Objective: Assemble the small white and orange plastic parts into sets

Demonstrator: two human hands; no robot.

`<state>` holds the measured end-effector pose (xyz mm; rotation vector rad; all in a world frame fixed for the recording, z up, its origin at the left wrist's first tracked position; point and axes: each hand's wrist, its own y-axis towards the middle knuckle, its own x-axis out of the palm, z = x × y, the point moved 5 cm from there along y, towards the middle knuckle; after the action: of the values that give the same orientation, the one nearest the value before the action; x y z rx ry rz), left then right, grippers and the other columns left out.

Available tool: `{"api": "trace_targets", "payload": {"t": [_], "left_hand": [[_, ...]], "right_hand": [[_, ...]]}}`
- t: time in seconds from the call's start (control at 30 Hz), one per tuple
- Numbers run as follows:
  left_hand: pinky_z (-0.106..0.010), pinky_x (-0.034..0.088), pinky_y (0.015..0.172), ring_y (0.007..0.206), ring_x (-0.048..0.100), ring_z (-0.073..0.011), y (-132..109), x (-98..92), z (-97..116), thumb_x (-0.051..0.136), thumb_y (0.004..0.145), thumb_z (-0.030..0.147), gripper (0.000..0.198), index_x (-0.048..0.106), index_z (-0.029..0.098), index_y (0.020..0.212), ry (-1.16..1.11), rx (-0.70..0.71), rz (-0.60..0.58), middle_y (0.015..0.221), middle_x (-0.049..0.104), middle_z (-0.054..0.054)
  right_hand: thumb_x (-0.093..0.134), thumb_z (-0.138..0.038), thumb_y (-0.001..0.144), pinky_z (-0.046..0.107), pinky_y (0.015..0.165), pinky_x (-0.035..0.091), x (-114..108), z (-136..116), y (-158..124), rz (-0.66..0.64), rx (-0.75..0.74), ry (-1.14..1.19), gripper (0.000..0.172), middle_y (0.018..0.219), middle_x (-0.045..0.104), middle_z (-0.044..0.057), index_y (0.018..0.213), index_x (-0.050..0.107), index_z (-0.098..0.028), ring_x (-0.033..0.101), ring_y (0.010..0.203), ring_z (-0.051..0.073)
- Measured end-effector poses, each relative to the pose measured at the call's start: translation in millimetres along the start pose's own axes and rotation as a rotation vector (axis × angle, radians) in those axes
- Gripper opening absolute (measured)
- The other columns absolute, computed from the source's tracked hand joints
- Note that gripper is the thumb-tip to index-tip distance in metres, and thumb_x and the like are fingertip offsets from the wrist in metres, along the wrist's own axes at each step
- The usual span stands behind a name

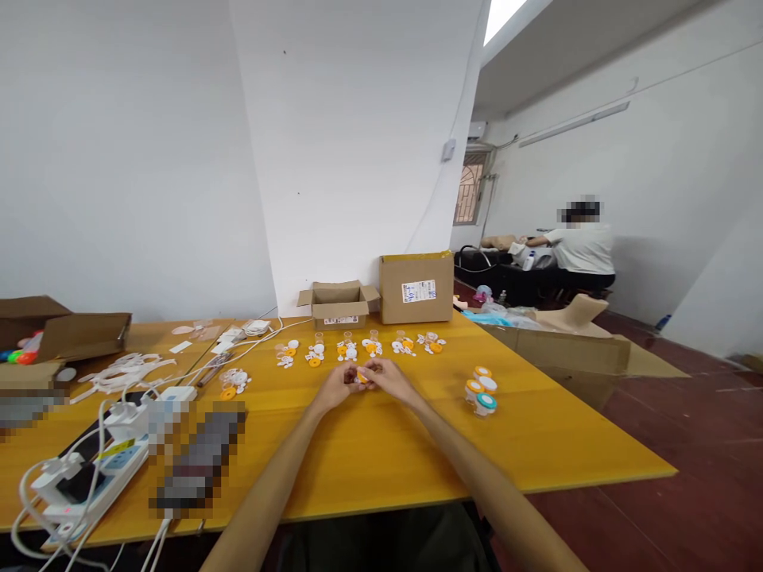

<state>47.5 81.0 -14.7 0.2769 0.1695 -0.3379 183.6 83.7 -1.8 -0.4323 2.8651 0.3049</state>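
My left hand point(338, 387) and my right hand point(386, 376) meet above the middle of the wooden table. Both have their fingers curled round a small clear and orange piece point(362, 379), mostly hidden by the fingers. Just beyond them lies a row of several small groups, each with a clear cup point(374, 336), an orange ring point(315, 362) and small white plastic parts point(349, 350). Right of my hands, clear jars with orange lids point(482, 372) and one teal lid point(486, 400) stand close together.
At the back are an open cardboard box point(339, 310) and a taller closed box point(416, 290). A power strip point(122, 461) with cables, a blurred-out phone point(206, 453) and white straps point(128, 372) lie on the left. A person point(581, 248) sits far right.
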Motion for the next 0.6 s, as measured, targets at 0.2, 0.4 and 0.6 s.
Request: {"api": "trace_targets", "payload": {"t": [0.2,0.4,0.6], "left_hand": [[-0.028,0.046,0.069,0.069,0.058,-0.0146,-3.5,-0.3,0.5,0.081,0.062,0.035,0.030,0.064,0.017,0.079,0.012,0.019,0.058,0.072,0.065,0.000],[-0.029,0.050,0.073,0.074,0.063,-0.0172,-6.1,2.3,0.4,0.080,0.064,0.034,0.028,0.066,0.018,0.082,0.064,0.045,0.095,0.077,0.070,-0.001],[-0.031,0.051,0.076,0.077,0.063,-0.0176,-9.2,3.8,3.8,0.078,0.068,0.037,0.029,0.064,0.018,0.083,0.105,0.076,0.104,0.079,0.069,-0.002]], "right_hand": [[0.070,-0.062,0.067,0.029,0.058,0.055,4.6,5.4,-3.4,0.063,-0.051,0.102,0.045,0.073,0.066,0.001,0.076,0.066,-0.018,0.065,0.059,0.015],[0.066,-0.056,0.072,0.029,0.067,0.053,3.5,2.3,-8.6,0.091,-0.172,-0.058,0.037,0.077,0.070,0.003,0.078,0.068,-0.019,0.065,0.072,0.018],[0.068,-0.040,0.070,0.033,0.071,0.054,4.5,2.5,-11.3,0.116,-0.144,-0.072,0.026,0.081,0.072,0.004,0.086,0.068,-0.020,0.067,0.074,0.021]]}}
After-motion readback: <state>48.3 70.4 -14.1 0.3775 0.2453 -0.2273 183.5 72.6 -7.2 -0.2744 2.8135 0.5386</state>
